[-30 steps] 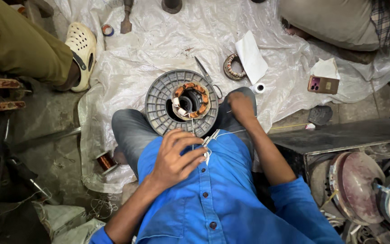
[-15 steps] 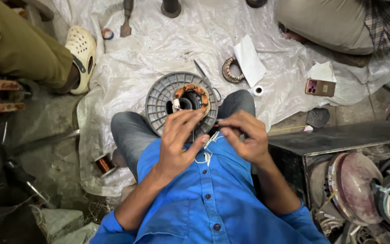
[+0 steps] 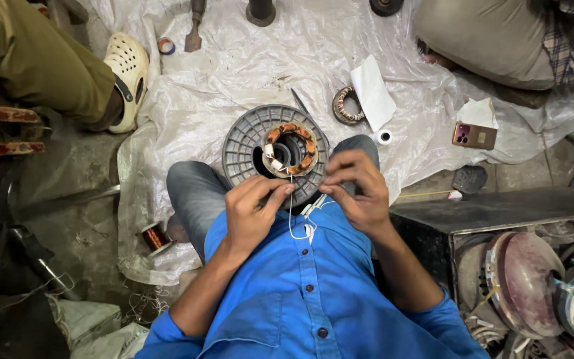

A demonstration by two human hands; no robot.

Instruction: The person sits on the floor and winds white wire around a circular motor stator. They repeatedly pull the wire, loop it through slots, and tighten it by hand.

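Note:
A round grey ribbed motor housing (image 3: 244, 147) rests between my knees, with a copper-wound stator (image 3: 289, 147) in its centre. My left hand (image 3: 254, 213) pinches a thin white string (image 3: 291, 219) that runs up to the stator winding. My right hand (image 3: 357, 189) sits close beside it, fingers bent, pinching the same string near its white sleeved end at my chest. Both hands hover just in front of the housing, above my blue shirt.
White plastic sheeting (image 3: 234, 73) covers the floor. On it lie a second copper winding (image 3: 343, 106), a white paper (image 3: 372, 93), a tape roll (image 3: 384, 137), a phone (image 3: 474, 135) and a copper wire spool (image 3: 154, 236). Other people sit at the top left and top right. Metal motor parts (image 3: 526, 279) are piled at the right.
My right hand came in from my knee to meet the left hand at my chest. Both hands now hold the white string, stretched up toward the stator.

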